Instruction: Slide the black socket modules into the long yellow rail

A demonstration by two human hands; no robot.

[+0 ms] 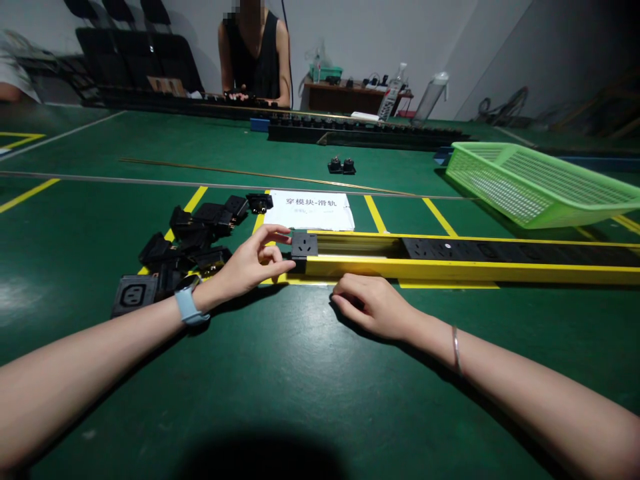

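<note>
My left hand (253, 261), with a watch on its wrist, pinches a black socket module (305, 245) between thumb and fingers. That module sits at the left end of a long yellow rail (360, 268), partly inside its channel. Farther right in the same channel lies a row of black socket modules (480, 251), with a gap of bare channel between. My right hand (373, 303) rests on the table just in front of the rail, its fingers loosely curled with nothing visible in them. Loose black modules (195, 233) are heaped beside my left hand, one socket module (133, 295) facing up.
A white paper sign (310, 210) lies behind the rail. Beyond it are a thin brass-coloured rod (270, 176) and two small black modules (341, 165). A green basket (530, 200) stands at right. Across the table, a person (255, 60) handles dark parts behind a long black strip (370, 131).
</note>
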